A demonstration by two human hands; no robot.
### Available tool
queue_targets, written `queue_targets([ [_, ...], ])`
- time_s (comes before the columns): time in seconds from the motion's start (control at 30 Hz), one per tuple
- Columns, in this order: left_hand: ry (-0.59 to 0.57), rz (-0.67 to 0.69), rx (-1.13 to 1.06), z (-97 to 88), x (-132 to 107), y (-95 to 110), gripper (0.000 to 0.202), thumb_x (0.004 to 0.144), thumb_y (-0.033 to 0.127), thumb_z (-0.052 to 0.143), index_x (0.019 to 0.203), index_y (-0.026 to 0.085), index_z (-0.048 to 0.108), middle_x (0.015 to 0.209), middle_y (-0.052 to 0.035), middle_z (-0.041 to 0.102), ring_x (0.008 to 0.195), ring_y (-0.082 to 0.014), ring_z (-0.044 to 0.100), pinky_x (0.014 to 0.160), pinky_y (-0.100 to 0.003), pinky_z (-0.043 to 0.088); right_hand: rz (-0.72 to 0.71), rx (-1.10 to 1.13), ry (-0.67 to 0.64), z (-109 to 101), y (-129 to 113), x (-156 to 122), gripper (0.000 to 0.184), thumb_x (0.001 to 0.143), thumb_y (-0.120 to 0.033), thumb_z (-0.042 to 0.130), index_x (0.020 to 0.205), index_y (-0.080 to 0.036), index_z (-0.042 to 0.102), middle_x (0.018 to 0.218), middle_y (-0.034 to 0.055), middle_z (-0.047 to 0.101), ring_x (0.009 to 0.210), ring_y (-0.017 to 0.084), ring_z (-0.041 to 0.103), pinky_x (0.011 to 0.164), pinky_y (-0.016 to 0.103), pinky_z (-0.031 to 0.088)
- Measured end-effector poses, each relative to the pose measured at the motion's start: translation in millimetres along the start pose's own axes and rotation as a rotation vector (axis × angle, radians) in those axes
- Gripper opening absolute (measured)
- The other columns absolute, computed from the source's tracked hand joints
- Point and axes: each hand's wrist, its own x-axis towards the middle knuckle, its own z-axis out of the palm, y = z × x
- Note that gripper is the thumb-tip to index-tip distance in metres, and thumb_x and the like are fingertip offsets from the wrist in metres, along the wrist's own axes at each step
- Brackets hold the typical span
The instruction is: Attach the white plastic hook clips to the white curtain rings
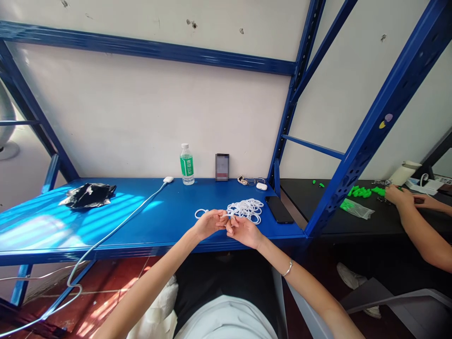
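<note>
My left hand (208, 223) and my right hand (243, 230) meet over the front of the blue shelf top (116, 216), fingertips pinched together on a white ring at the near edge of a pile of white rings (247, 209). One loose white ring (200, 213) lies just left of my left hand. The fingers of both hands are curled and closed. A bracelet sits on my right wrist.
A green-labelled water bottle (187, 165), a small dark phone-like box (222, 167), a white charger with cable (168, 179), a black bag (88, 194) and a black phone (278, 209) lie around. At right, another person's hands (399, 195) work among green parts (363, 191) on a black table.
</note>
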Motion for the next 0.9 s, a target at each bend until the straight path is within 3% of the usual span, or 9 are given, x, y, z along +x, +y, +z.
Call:
queue_targets([
  [0.1,-0.04,0.05,-0.043,-0.1,0.7,-2.5,0.032,0.081,0.039,0.049,0.059,0.016,0.044,0.05,0.0028,0.033,0.054,-0.0146,0.047,0.06,-0.028,0.037,-0.03,0.052,-0.05,-2.4,3.2,1.8,0.033,0.083,-0.037,0.055,0.06,-0.018,0.043,0.069,0.005,0.053,0.068,0.014,0.047,0.066,0.026,0.038],
  [0.27,0.009,0.108,-0.096,1.8,1.3,-2.2,0.035,0.082,0.034,0.046,0.053,0.018,0.036,0.053,0.0026,0.03,0.052,-0.0114,0.037,0.057,-0.026,0.035,-0.062,0.062,-0.027,-1.6,0.2,2.0,0.038,0.084,-0.04,0.053,0.057,-0.018,0.038,0.071,0.0036,0.05,0.065,0.013,0.044,0.064,0.027,0.039],
  [0.4,0.006,0.09,0.012,2.9,-2.8,8.8,0.029,0.083,0.035,0.049,0.063,0.015,0.051,0.061,-0.0003,0.045,0.06,-0.0125,0.044,0.063,-0.027,0.039,-0.123,-0.226,0.068,-3.0,-9.2,-1.5,0.035,0.088,-0.044,0.052,0.064,-0.018,0.05,0.076,0.0035,0.048,0.068,0.014,0.044,0.065,0.028,0.039],
  [0.5,0.008,0.098,0.314,1.2,-7.8,21.4,0.024,0.081,0.036,0.057,0.085,0.013,0.064,0.086,-0.0076,0.061,0.079,-0.017,0.055,0.069,-0.027,0.042,-0.278,-0.593,0.277,-12.3,-14.3,-3.1,0.032,0.09,-0.044,0.052,0.073,-0.018,0.059,0.078,0.0031,0.051,0.069,0.014,0.045,0.067,0.028,0.039],
  [0.63,0.109,0.094,0.745,-11.7,-11.6,30.5,0.036,0.082,0.041,0.057,0.108,0.018,0.063,0.111,-0.0097,0.062,0.095,-0.0218,0.058,0.074,-0.029,0.046,-0.44,-0.941,0.541,-27.6,-22.4,-3.4,0.035,0.092,-0.047,0.045,0.075,-0.02,0.057,0.073,0.0023,0.053,0.069,0.016,0.049,0.069,0.028,0.041],
  [0.8,0.386,0.114,1.286,-39.2,-11.8,24.7,0.035,0.084,0.044,0.05,0.1,0.016,0.064,0.101,-0.0103,0.065,0.09,-0.024,0.06,0.071,-0.031,0.047,-0.593,-1.325,0.718,-41.4,-34.3,-6.8,0.035,0.097,-0.042,0.035,0.08,-0.019,0.057,0.087,0.0067,0.056,0.08,0.019,0.055,0.072,0.03,0.043],
  [0.9,0.507,0.029,1.605,-48.1,-12.5,20.2,0.028,0.082,0.04,0.054,0.089,0.015,0.065,0.092,-0.012,0.066,0.09,-0.0277,0.06,0.07,-0.033,0.046,-0.597,-1.521,0.742,-51.2,-33.0,-7.2,0.032,0.097,-0.036,0.034,0.082,-0.02,0.056,0.089,0.008,0.056,0.084,0.021,0.055,0.074,0.032,0.044],
])
